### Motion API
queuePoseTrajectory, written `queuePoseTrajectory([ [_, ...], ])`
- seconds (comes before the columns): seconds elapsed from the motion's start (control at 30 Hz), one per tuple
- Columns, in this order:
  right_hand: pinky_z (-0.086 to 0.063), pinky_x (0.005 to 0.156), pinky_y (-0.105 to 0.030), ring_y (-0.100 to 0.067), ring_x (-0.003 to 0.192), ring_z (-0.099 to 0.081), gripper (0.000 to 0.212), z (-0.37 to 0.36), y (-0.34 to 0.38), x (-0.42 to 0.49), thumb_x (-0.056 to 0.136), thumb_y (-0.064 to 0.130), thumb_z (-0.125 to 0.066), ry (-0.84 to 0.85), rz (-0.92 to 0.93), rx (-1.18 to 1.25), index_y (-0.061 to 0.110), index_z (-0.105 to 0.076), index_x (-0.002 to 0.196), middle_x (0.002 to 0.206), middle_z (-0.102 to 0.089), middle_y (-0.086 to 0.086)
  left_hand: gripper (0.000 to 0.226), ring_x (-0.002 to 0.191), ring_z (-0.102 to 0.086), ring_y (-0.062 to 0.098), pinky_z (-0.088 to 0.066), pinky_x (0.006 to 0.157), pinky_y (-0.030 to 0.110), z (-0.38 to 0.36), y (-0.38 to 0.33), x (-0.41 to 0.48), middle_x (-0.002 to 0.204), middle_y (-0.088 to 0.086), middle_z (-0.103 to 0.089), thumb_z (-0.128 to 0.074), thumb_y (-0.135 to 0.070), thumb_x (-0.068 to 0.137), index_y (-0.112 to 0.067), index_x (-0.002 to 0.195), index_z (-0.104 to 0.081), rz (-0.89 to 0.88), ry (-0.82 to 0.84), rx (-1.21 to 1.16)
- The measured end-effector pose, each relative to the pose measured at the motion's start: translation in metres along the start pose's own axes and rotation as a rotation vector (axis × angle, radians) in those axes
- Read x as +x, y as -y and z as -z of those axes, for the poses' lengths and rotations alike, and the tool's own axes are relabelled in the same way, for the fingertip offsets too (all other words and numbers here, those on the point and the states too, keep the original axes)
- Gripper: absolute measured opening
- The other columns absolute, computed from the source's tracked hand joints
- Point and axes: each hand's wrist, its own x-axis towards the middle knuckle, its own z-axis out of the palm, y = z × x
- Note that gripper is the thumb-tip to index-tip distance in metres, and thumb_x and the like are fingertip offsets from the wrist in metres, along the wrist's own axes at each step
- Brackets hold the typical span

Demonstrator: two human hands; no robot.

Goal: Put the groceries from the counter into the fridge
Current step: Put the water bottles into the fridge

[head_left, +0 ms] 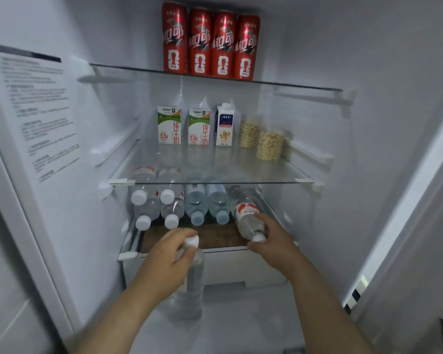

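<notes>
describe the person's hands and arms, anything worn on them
The left hand and right hand are bare: no gloves, rings, watch or bracelet in view. The left forearm and right forearm are bare too, with no sleeve showing down to the picture's bottom edge.

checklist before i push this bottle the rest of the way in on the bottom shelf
1. Right hand grips the red-label bottle near its cap: ok.
2. Red-label bottle lies on the bottom shelf, beside the blue bottles: ok.
3. Room behind it at the back: cannot tell.
4. Left hand holds the second bottle by its neck: ok.
5. Free slot for the second bottle: cannot tell.
</notes>
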Motion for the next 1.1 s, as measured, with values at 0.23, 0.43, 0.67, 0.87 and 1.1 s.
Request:
queuePoseTrajectory([
  [0.23, -0.049, 0.094, -0.028, -0.018, 0.118, -0.053, 0.083, -0.005, -0.004, 0.029, 0.078, 0.007, -0.078, 0.014, -0.013, 0.017, 0.035, -0.038, 0.145, 0.138, -0.047, 0.003, 0.035, 0.104, -0.055, -0.014, -0.043, 0.087, 0.011, 0.0, 0.013, 0.002, 0.107, -0.034, -0.06, -0.064, -0.021, 0.092, -0.053, 0.104, -0.056, 0.061, 0.012, -0.107],
  [0.43, -0.044, 0.105, -0.034, -0.019, 0.121, -0.052, 0.081, -0.008, 0.002, 0.048, 0.079, 0.008, -0.077, 0.033, -0.002, 0.03, 0.034, -0.039, 0.145, 0.138, -0.049, 0.002, 0.039, 0.103, -0.061, -0.005, -0.049, 0.092, 0.023, -0.001, 0.019, 0.007, 0.104, -0.033, -0.064, -0.067, -0.016, 0.09, -0.053, 0.101, -0.061, 0.098, 0.025, -0.186],
  [0.67, -0.038, 0.096, -0.028, -0.021, 0.125, -0.047, 0.081, -0.011, 0.005, 0.068, 0.081, 0.012, -0.076, 0.037, 0.005, -0.044, 0.034, -0.034, 0.147, 0.144, -0.045, 0.0, 0.037, 0.105, -0.059, -0.007, -0.049, 0.093, 0.022, 0.0, 0.021, 0.006, 0.107, -0.035, -0.062, -0.066, -0.02, 0.091, -0.054, 0.104, -0.059, 0.098, 0.038, -0.17],
  [0.87, -0.037, 0.097, -0.027, -0.019, 0.125, -0.046, 0.082, -0.011, 0.007, 0.08, 0.08, 0.011, -0.077, 0.034, 0.022, -0.09, 0.03, -0.034, 0.147, 0.144, -0.044, 0.001, 0.037, 0.109, -0.059, -0.005, -0.049, 0.095, 0.024, 0.0, 0.021, 0.006, 0.111, -0.035, -0.061, -0.065, -0.021, 0.092, -0.055, 0.105, -0.057, 0.076, 0.05, -0.157],
  [1.1, -0.035, 0.103, -0.031, -0.021, 0.132, -0.042, 0.087, -0.013, 0.006, 0.077, 0.08, 0.016, -0.078, 0.05, 0.025, -0.146, 0.031, -0.028, 0.15, 0.149, -0.039, 0.001, 0.05, 0.115, -0.052, -0.012, -0.043, 0.098, 0.018, -0.003, 0.021, 0.0, 0.116, -0.043, -0.054, -0.069, -0.023, 0.089, -0.064, 0.11, -0.051, 0.117, 0.042, -0.155],
])
